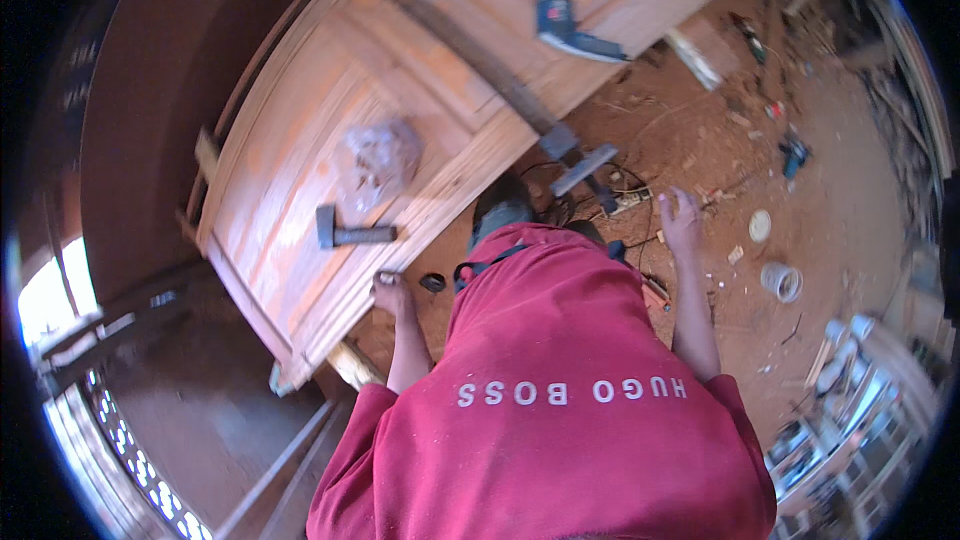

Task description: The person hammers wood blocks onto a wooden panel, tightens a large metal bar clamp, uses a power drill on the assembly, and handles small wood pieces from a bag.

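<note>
My left hand (391,293) is at the near edge of a panelled wooden door (290,180), its fingers curled closed. Whatever it may hold is too small to make out. Just beyond that hand a hammer (362,235) lies on the door. Next to the hammer sits a clear plastic bag (380,162) with small contents I cannot identify. My right hand (681,222) hangs over the dirt floor, fingers apart and holding nothing. Left of it, the end of a long bar clamp (583,171) sticks out past the door's edge.
A blue-black power drill (565,25) rests on the door's far part. On the reddish floor (740,290) are a clear plastic tub (781,282), a round pale lid (760,226), a teal tool (794,154), cables and wood scraps. Cluttered containers (845,370) stand at the lower right.
</note>
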`<state>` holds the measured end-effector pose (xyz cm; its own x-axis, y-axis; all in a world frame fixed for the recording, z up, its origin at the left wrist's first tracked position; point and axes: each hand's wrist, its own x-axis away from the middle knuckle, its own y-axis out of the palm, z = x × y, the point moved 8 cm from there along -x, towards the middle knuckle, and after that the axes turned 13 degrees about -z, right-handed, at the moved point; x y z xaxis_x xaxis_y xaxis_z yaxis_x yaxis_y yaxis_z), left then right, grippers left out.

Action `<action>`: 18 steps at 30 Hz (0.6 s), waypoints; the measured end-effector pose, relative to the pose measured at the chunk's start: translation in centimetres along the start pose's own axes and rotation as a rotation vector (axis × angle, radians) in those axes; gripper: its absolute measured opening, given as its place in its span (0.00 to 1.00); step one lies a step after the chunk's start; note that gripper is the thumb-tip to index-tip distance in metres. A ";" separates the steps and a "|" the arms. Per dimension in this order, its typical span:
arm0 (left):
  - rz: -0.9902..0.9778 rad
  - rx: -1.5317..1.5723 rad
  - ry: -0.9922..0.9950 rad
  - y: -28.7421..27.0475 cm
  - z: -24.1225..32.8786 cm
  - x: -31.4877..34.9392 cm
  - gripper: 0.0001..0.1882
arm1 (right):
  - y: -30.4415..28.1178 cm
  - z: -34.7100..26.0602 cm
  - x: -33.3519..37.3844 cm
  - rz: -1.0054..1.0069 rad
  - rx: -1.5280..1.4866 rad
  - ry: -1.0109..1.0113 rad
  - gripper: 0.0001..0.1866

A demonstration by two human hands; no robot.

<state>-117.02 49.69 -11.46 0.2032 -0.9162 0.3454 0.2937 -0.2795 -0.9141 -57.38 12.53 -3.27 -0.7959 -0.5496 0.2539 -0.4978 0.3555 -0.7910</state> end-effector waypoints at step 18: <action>-0.187 0.332 1.168 -4.0 45.8 9.2 0.15 | 16.1 20.7 15.5 -0.045 -0.251 0.461 0.16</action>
<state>-73.56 55.54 5.12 -0.7759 -0.6247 -0.0887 0.4870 -0.5036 -0.7135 -70.64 -5.93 -23.63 -0.8126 -0.1992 0.5477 -0.5573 0.5405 -0.6303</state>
